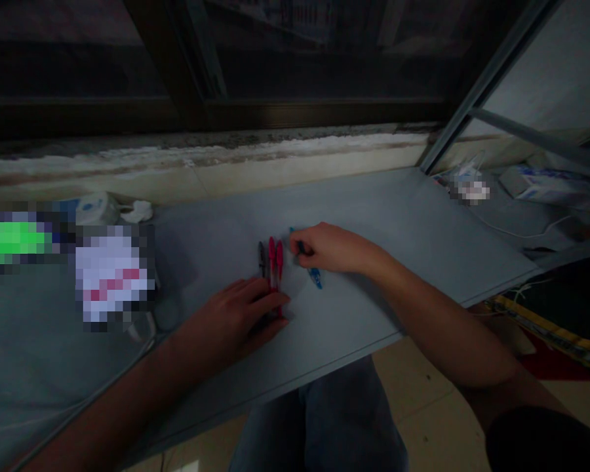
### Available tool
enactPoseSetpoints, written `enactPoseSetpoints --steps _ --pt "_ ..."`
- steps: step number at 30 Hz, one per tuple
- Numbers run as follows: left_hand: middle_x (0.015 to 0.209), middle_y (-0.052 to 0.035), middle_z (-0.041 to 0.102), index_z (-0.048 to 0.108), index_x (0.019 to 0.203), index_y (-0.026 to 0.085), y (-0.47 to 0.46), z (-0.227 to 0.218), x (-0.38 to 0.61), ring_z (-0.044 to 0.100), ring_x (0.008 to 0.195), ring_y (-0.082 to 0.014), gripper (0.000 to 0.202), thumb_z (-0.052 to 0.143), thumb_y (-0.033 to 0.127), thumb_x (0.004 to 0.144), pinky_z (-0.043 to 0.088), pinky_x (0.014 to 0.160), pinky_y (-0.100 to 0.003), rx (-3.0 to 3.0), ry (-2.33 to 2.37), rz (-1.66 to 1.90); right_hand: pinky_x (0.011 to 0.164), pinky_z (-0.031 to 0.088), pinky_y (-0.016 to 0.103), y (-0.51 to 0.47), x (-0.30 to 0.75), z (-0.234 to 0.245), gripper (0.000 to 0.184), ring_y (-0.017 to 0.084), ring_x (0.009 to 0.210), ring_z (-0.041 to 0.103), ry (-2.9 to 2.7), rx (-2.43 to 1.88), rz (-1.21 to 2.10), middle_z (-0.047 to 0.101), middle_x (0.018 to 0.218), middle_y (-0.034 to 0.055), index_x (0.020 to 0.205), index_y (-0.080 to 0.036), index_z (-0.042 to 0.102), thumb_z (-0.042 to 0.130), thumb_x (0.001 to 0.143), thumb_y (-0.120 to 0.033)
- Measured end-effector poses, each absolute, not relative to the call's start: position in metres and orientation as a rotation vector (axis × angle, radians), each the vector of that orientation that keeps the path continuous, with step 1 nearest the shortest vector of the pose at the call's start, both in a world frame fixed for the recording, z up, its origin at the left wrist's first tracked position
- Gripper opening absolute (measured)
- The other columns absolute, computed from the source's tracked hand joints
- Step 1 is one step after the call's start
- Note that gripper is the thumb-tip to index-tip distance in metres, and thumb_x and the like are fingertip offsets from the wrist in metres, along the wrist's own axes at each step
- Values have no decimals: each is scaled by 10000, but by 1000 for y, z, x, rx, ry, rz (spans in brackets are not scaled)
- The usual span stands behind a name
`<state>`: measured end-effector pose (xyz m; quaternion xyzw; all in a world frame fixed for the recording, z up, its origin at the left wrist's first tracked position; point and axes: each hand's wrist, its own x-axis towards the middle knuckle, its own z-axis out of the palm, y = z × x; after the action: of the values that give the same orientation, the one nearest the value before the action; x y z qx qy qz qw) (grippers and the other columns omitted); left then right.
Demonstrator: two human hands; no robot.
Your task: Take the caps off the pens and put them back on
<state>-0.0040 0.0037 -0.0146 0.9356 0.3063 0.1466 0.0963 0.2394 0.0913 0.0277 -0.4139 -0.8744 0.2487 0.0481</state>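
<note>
Several pens lie side by side on a grey-blue board [373, 223]: a dark pen [261, 259] and two red pens [275, 262], upright in the picture. My left hand [236, 314] lies across the lower ends of the red pens, hiding them, with its fingers together. Whether it grips them is unclear. My right hand [327, 248] curls over a blue pen [315, 276], which slants beneath the palm, with its tip showing above the fingers and its other end below. The hands are close, with the red pens just left of my right fingertips.
A white roll [96, 208] and blurred packages [113, 275] stand at the left. Plastic bags [545, 187] and a white cable [521, 229] lie at the right. A dark window frame [216, 108] runs behind. My jeans [319, 419] and a tiled floor show below the board's front edge.
</note>
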Motion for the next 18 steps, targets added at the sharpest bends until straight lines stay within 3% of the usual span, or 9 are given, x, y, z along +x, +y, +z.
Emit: enactPoseSetpoints --steps 9,18 --pt "1067 -87 715 695 1206 204 5 -12 -7 710 916 -228 237 561 325 1052 587 829 -373 2741 907 451 684 357 240 120 261 25 169 116 669 550 -2527 -1276 767 656 749 6 971 -134 745 645 840 -170" --pt "1052 -70 711 693 1220 220 6 -11 -9 707 922 -213 230 561 290 1045 587 831 -348 2673 914 454 703 385 239 144 284 17 232 136 709 577 -2412 -1376 622 683 806 25 1015 -121 714 607 809 -135"
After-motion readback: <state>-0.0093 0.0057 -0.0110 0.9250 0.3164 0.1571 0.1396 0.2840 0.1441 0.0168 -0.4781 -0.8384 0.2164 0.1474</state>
